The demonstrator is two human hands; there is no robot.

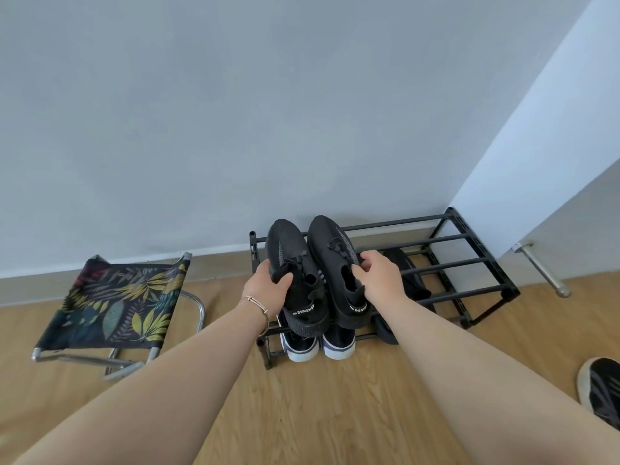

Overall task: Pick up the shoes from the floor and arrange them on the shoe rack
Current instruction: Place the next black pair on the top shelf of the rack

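Observation:
A black metal shoe rack [469,260] stands against the wall. On the left end of its top tier lie two black knit sneakers, toes to the wall. My left hand [265,286] grips the left black sneaker [292,260] at its side. My right hand [380,275] holds the right black sneaker [332,250] at its collar. On the tier below, a pair of dark shoes with white soles [320,347] pokes out, and another dark shoe [407,273] shows through the bars. A black shoe with a pale sole [600,387] lies on the floor at far right.
A folding stool with a leaf-print seat [117,303] stands left of the rack. A white door with a metal handle [540,266] is open at the right, next to the rack's end. The floor is light wood.

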